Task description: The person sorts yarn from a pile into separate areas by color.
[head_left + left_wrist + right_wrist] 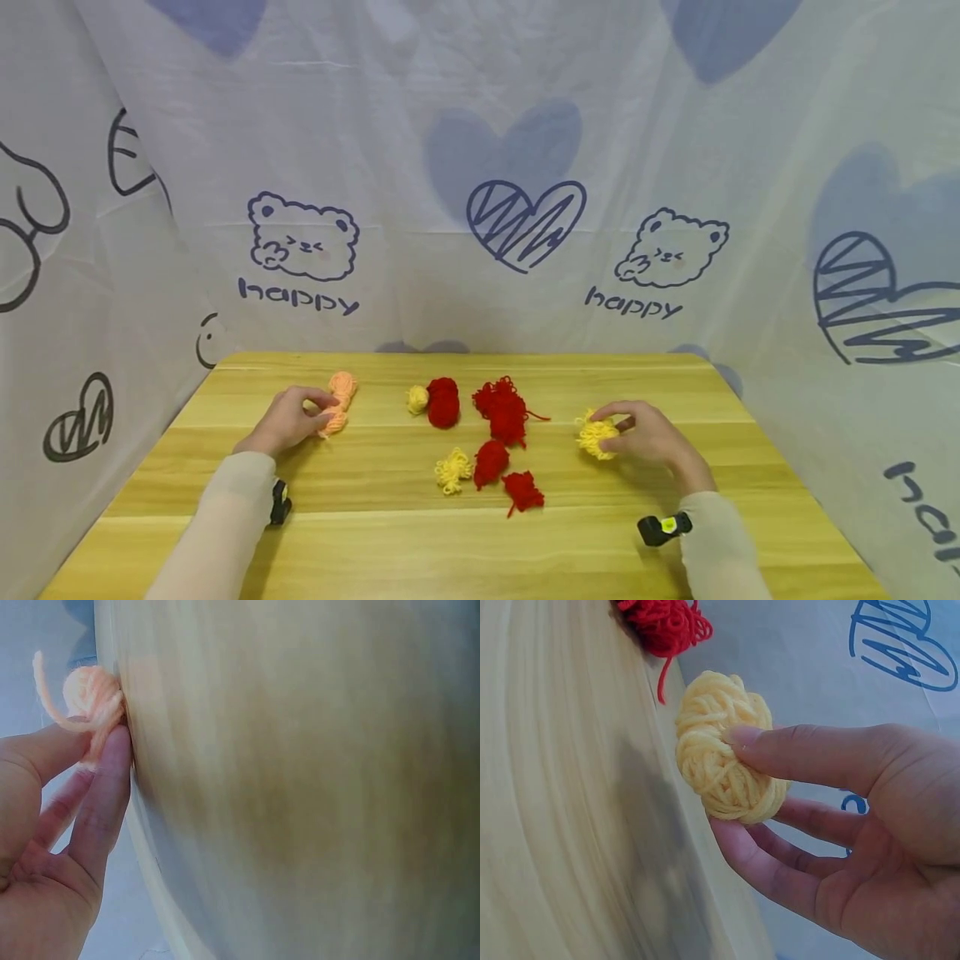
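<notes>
At the left of the table, my left hand (294, 418) pinches the near end of a peach yarn bundle (342, 388). In the left wrist view, thumb and fingers close on this peach yarn (94, 694), and a loose strand curls out beside the thumb. Over on the right, my right hand (647, 433) grips a yellow yarn ball (596, 435) between thumb and fingers. The right wrist view shows the yellow ball (724, 750) held above the wood, its shadow on the surface below. Nearest to it on the table is a red tangled yarn bundle (504, 410).
Mid-table lie a small yellow ball (417, 400) against a red skein (443, 403), a yellow looped bundle (453, 471), a red ball (491, 462) and a small red bundle (523, 492). A printed white curtain (420, 275) hangs behind the wooden table (360, 533).
</notes>
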Available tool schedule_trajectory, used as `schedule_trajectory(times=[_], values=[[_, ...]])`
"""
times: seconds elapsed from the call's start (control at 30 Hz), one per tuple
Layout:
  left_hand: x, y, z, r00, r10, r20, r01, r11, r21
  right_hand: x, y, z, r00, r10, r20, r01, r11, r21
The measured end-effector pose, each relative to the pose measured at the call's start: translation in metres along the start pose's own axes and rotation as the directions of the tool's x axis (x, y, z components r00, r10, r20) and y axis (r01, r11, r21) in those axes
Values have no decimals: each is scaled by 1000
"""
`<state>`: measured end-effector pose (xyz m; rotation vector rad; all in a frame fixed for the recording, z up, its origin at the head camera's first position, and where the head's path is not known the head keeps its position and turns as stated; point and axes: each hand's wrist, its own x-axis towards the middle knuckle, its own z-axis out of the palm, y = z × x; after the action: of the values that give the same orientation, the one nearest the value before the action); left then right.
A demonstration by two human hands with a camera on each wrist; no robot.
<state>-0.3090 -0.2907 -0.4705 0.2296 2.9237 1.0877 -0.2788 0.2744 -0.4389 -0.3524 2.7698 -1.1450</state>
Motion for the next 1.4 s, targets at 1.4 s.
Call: schedule_trajectory(times=[1.4], values=[[1, -1, -1, 1000, -7, 15, 7, 1000, -18, -48, 62, -64, 997, 64, -31, -66, 997, -46]])
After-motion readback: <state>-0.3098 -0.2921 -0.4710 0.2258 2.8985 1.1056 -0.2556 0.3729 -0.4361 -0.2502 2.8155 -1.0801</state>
